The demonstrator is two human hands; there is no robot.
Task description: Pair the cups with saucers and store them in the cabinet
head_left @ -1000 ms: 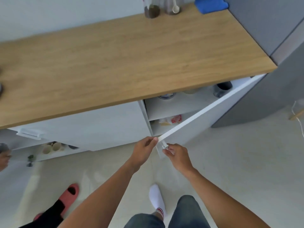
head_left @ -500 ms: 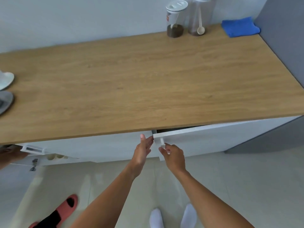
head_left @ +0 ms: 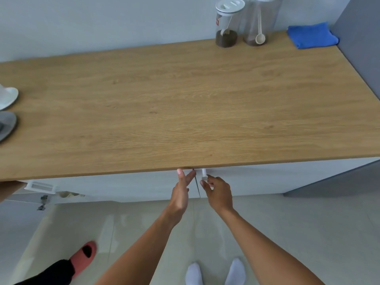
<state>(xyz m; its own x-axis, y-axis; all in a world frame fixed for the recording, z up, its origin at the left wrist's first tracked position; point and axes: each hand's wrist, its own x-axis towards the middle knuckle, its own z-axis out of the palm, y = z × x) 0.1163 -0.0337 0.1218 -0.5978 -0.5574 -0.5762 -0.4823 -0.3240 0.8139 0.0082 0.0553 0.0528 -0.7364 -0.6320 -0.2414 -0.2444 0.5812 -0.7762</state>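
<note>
Cabinet door (head_left: pixel 242 182), lower centre: right hand (head_left: pixel 219 193) pinched its handle (head_left: pixel 204 174); left hand (head_left: pixel 181 192), fingers (head_left: pixel 181 177) straight beside the seam (head_left: pixel 197 186), could have got nipped.

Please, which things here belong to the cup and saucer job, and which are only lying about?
Job: door; handle, pinched by the right hand; left hand, fingers straight at the door edge; white saucer; grey saucer.

Lying about: left jar; right jar; cloth; slipper.
</note>
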